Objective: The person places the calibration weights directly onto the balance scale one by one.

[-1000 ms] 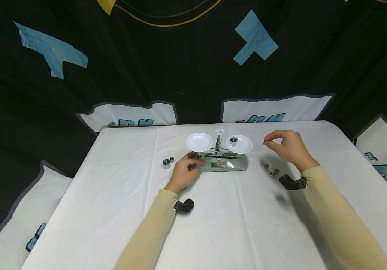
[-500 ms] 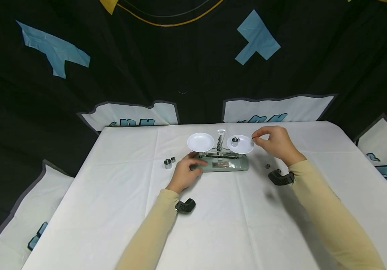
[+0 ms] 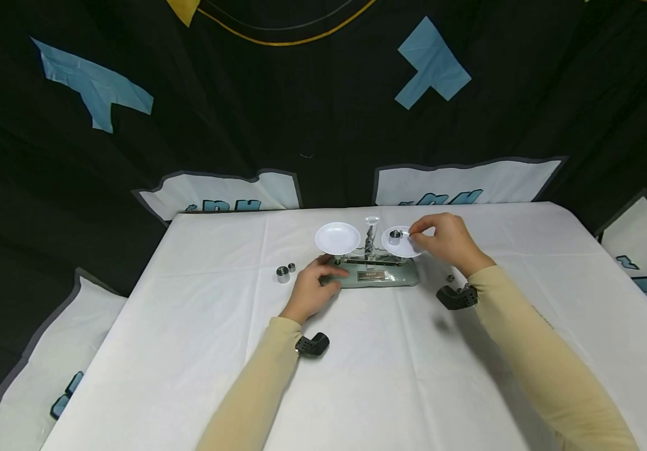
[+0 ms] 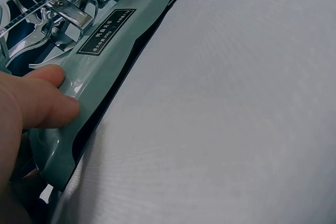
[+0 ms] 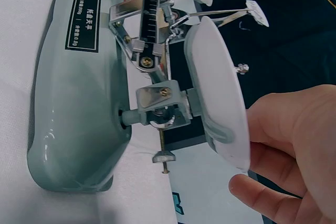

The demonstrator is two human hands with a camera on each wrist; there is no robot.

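On the white worktop (image 3: 188,351), two metal weights (image 3: 283,274) stand at the far left, apart from the left hand (image 3: 313,289). That hand rests against the left end of the balance scale (image 3: 376,275); the left wrist view alone shows its thumb pressed flat on the green base (image 4: 100,77), fingers relaxed. The left pan (image 3: 337,238) lies bare. The right pan (image 3: 401,242) carries one weight (image 3: 394,237). The right hand (image 3: 441,241) hovers at that pan's edge, fingers pinched together over it; whether they grip a small weight cannot be told. The right wrist view shows the pan's underside (image 5: 218,93) and the beam (image 5: 149,11).
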